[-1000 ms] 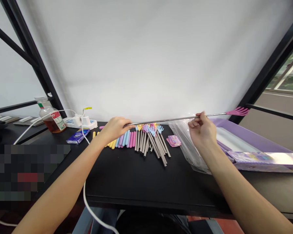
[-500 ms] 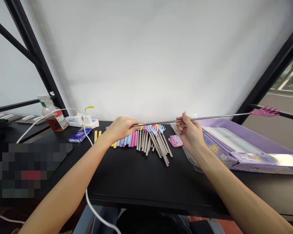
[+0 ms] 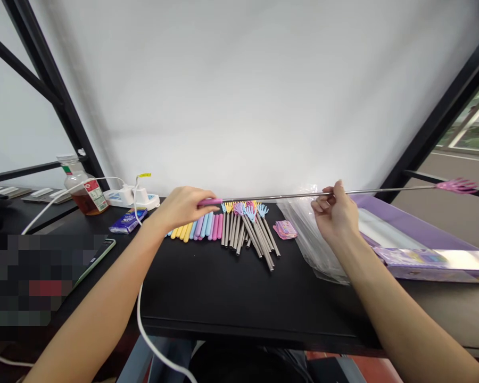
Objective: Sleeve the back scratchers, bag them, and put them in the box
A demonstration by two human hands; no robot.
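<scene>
A telescopic back scratcher (image 3: 281, 197) with a pink claw and a pink handle is stretched out long across the view, above the table. My left hand (image 3: 184, 207) is closed around its pink handle. Farther along the metal rod, my right hand (image 3: 337, 213) pinches it between thumb and fingers. Below the rod lies a pile of metal back scratcher rods (image 3: 250, 231) with blue, purple and yellow claws. Beside them, partly hidden by my left hand, is a row of coloured handles (image 3: 199, 227) in yellow, blue, purple and pink.
Small pink cards (image 3: 286, 230) lie right of the pile, next to a clear plastic bag (image 3: 313, 250). A purple box (image 3: 427, 223) stands at the right. At the left are a bottle (image 3: 83, 186), a power strip (image 3: 131, 198), a blue packet (image 3: 127, 221) and a white cable (image 3: 140, 314).
My right hand has slid right along with the rod and claw. My left hand has moved slightly left, and the pink handle now shows at its fingers.
</scene>
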